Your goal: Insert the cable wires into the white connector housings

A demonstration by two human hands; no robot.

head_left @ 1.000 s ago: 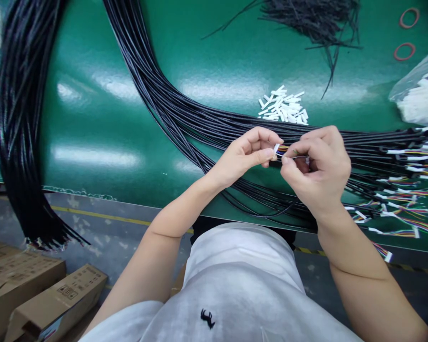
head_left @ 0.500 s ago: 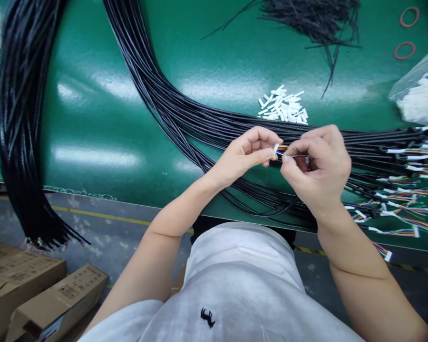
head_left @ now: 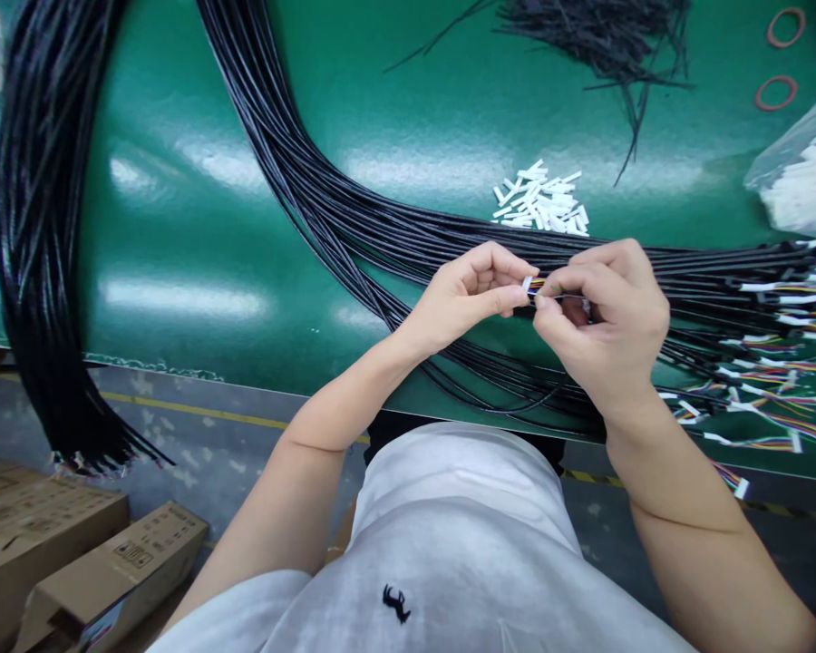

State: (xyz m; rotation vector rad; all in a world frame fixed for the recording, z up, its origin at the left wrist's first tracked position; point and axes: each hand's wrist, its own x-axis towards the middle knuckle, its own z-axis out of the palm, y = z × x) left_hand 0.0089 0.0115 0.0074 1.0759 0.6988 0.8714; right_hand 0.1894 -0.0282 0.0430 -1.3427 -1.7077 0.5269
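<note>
Green table (head_left: 177, 227), its front edge slanting downward from left to right and frayed toward the left; a broad stretch of green surface separates the two cable bundles. Curved cable bundle (head_left: 354, 209): sweeps from the far edge to the right, passing behind and beneath the hands, with multicoloured, white-tipped wire ends (head_left: 768, 444) fanned near the right edge, some of them overhanging the front edge. Straight cable bundle (head_left: 41, 227): lies across the left end, its ends hanging past the front edge above the floor. Cardboard boxes (head_left: 119, 567): on the floor at lower left, well apart from the hands. The white shirt (head_left: 462, 508) is near the front edge, leaving a narrow band of table before the forearms. Right hand (head_left: 605, 308): thumb and forefinger pinched on thin wiring; how many strands cannot be told. Left hand (head_left: 462, 295): thumb and fingers grasping a small connector. Pile of black strips (head_left: 598, 32): at the far edge. Clear bag (head_left: 809, 186) of white pieces: at the right margin. Heap of white sleeves (head_left: 540, 199): just beyond the curved bundle, green surface around its far side. Two reddish rings (head_left: 757, 94): far right, apart from each other. White connector (head_left: 528, 285): at the left fingertips, above the curved bundle. Coloured wires (head_left: 537, 284): bridge the short gap between the hands.
</note>
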